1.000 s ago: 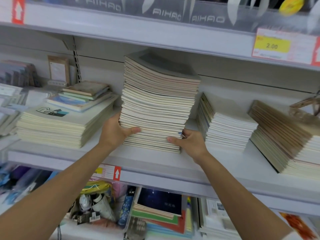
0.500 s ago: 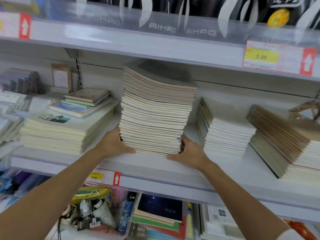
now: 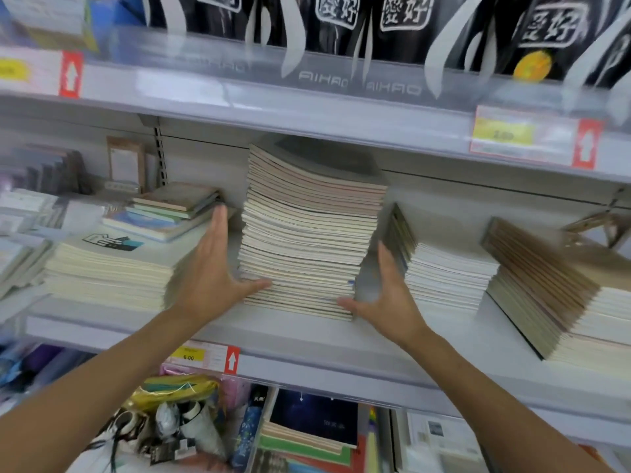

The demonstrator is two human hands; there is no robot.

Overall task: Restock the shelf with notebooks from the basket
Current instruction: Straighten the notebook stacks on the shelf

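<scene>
Head view: the tall notebook stack (image 3: 309,230) stands on the middle shelf (image 3: 300,339), between two lower stacks. Left hand (image 3: 211,268) and right hand (image 3: 389,295) flank its base, both spread flat with fingers extended, gripping nothing; each thumb tip touches the stack's lower front edge.

On the shelf (image 3: 307,331), the tall notebook stack (image 3: 307,233) stands between 2 lower stacks (image 3: 109,274) (image 3: 447,274).

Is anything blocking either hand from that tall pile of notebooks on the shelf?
Nothing visible. The left hand and right hand flank the tall stack of cream-edged notebooks, open, thumbs touching its lower front corners.
</scene>
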